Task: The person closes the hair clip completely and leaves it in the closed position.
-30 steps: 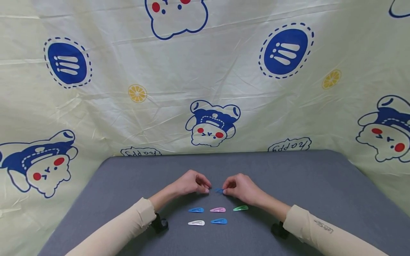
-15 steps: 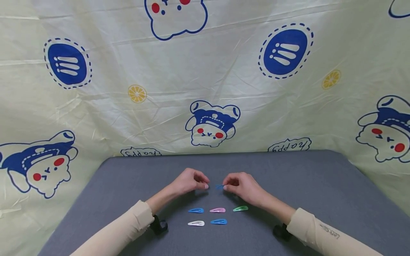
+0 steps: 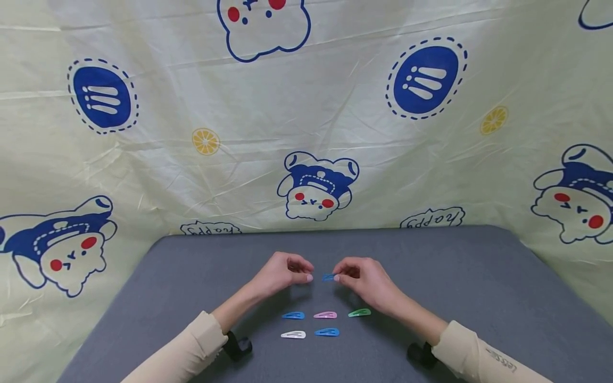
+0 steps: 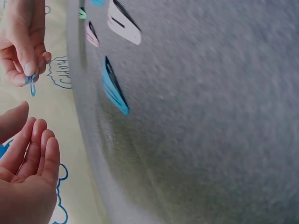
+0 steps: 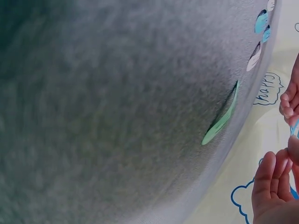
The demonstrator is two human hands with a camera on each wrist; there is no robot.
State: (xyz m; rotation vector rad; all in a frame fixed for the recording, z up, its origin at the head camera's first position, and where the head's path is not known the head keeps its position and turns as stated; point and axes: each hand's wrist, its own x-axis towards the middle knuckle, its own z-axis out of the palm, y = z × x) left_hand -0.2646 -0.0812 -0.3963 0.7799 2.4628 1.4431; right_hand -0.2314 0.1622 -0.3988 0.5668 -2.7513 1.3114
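Observation:
Between thumb and fingertips, my right hand (image 3: 366,280) pinches one end of a blue snap hair clip (image 3: 328,277); the clip's free end points left, above the table. Its two arms look slightly apart in the head view. My left hand (image 3: 281,274) faces it across a small gap, thumb apart from the fingers and nothing between them, as the left wrist view also shows. Below the hands lie a blue hair clip (image 3: 293,315), a pink one (image 3: 325,315) and a green one (image 3: 359,313) in a row. Nearer sit a white clip (image 3: 293,334) and another blue clip (image 3: 327,332).
A grey cloth-covered table (image 3: 201,276) carries all the clips. Behind it hangs a pale printed curtain (image 3: 249,181) that meets the far edge. Dark wrist straps (image 3: 237,347) hang beneath the sleeves, close to the tabletop.
Both hands have risen slightly, and the pinched blue clip has gone up with the right hand. The left thumb and fingers have parted further. The clips on the table stay put.

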